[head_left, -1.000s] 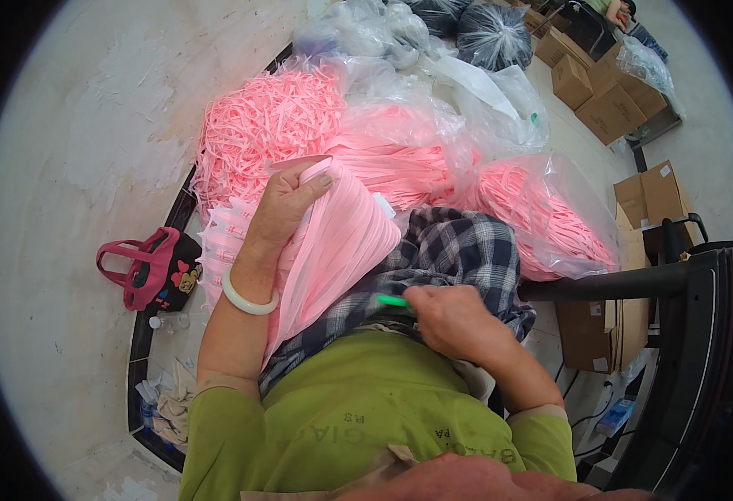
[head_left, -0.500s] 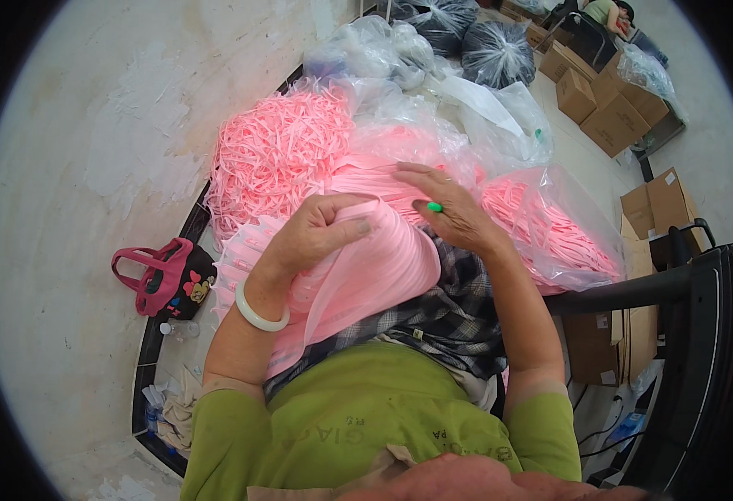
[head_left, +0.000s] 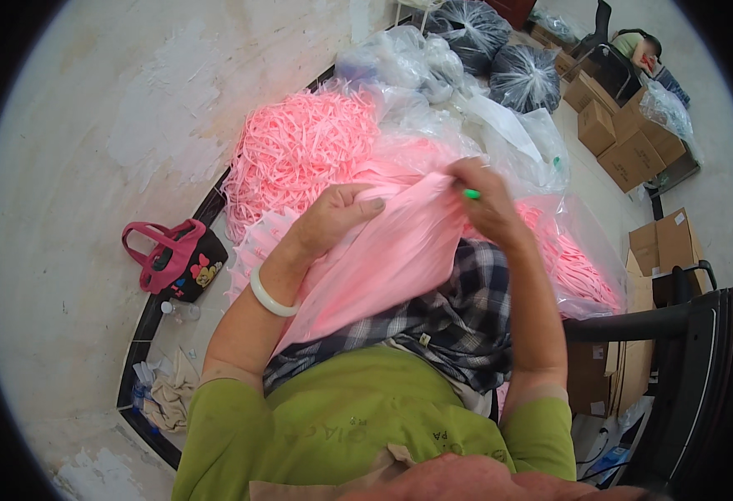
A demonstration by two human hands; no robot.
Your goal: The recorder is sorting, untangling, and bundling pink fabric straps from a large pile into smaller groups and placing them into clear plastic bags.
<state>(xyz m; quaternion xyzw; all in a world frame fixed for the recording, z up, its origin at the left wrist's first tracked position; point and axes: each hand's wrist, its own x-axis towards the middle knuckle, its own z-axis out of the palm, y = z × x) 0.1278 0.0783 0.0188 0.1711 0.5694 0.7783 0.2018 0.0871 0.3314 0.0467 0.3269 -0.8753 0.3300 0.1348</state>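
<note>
Our right hand (head_left: 492, 205) moved in, pinching the pink strips (head_left: 400, 250). Our left hand (head_left: 335, 220), nine o'clock from it, pinches too.

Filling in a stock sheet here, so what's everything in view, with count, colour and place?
Strip bundle: one, pink, over lap
Loose strip heap: one, pink, beyond bundle
Bagged strips: count unclear, pink, right of lap
Clear bags: several, colourless, top centre
Stuffed bags: two, dark, top
Boxes: several, brown, right and upper right
Frame: one, black, far right
Handbag: one, pink and black, left
Bottle: one, clear, below handbag
Cloth: one, beige, lower left
Plaid cloth: one, blue-white, on lap
Small object: one, green, at bundle's right end
Co-worker: one, green top, upper right
Shirt: one, green, worn
Bracelet: one, white, left wrist
Left hand: one, gripping bundle
Right hand: one, gripping bundle's right end
</note>
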